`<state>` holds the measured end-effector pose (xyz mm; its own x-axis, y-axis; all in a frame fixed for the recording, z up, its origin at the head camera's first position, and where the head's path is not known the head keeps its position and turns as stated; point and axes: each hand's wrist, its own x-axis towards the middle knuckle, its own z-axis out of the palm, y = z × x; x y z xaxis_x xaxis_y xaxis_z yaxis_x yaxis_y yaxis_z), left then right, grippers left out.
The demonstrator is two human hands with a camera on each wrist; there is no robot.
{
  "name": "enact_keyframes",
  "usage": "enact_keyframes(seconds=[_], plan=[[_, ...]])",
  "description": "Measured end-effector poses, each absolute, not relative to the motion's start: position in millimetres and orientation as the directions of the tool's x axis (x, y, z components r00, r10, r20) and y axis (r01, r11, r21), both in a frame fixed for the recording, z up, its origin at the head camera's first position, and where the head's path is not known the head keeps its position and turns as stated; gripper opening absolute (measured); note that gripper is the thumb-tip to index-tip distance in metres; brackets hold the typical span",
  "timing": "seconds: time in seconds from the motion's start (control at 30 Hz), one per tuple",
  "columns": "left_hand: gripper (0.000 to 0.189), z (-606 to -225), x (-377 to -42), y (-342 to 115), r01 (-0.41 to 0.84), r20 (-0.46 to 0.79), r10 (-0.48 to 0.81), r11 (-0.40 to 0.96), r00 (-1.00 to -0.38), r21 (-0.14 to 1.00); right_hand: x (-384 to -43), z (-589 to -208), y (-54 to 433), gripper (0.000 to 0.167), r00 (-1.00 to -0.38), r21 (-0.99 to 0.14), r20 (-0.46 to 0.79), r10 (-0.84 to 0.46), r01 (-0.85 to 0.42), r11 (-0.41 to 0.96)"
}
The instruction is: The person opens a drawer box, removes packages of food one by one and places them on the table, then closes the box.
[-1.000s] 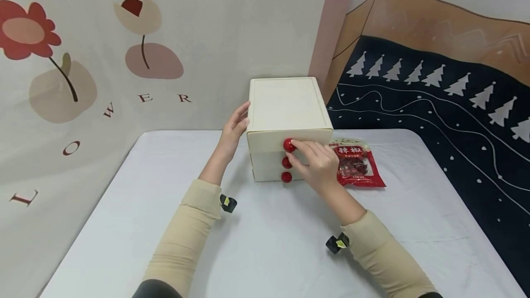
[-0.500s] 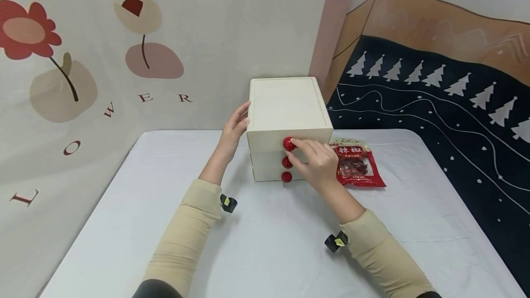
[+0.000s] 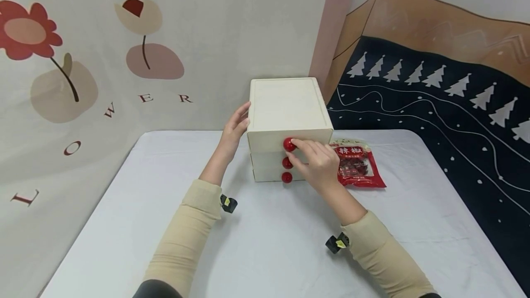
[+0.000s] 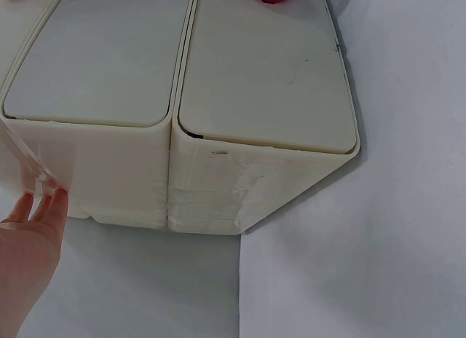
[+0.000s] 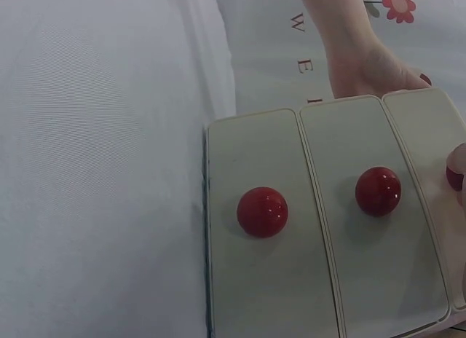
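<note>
A cream three-drawer box (image 3: 289,105) stands at the back of the table with its drawers closed. One round red knob sits on each drawer: top (image 3: 289,144), middle (image 3: 287,163) and bottom (image 3: 286,177). My right hand (image 3: 320,164) pinches the top knob, index finger at its right side and thumb just below it. In the right wrist view, only a bit of that hand shows at the right edge. My left hand (image 3: 232,137) rests its extended fingers against the box's left side. The left wrist view shows the left fingertips (image 4: 51,207) at the side wall.
A red packet of dried chillies (image 3: 357,164) lies right of the box, partly behind my right hand. A white cloth covers the table (image 3: 265,243). A printed curtain (image 3: 207,36) hangs close behind the box.
</note>
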<state>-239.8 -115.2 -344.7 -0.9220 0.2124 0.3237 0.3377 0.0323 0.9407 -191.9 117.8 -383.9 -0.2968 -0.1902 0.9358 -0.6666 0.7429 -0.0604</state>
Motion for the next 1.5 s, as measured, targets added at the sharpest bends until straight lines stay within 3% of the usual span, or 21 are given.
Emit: enact_keyframes(seconds=[0.77,1.23,1.5], plan=[[0.058,-346.8,-239.9,-115.4,0.336,0.327,0.216,0.008,-0.92,0.942,-180.7,-407.5,122.7,0.029,-0.311,-0.128,0.944,-0.108,-0.648,0.751],[0.061,-346.4,-240.5,-114.8,0.342,0.332,0.211,0.011,-0.919,0.94,-177.2,-424.2,120.6,0.027,-0.387,-0.212,0.92,-0.064,-0.629,0.748],[0.059,-371.5,-262.9,-119.4,0.354,0.343,0.192,0.025,-0.919,0.935,-177.4,-431.8,119.2,0.027,-0.451,-0.269,0.891,-0.052,-0.616,0.74]])
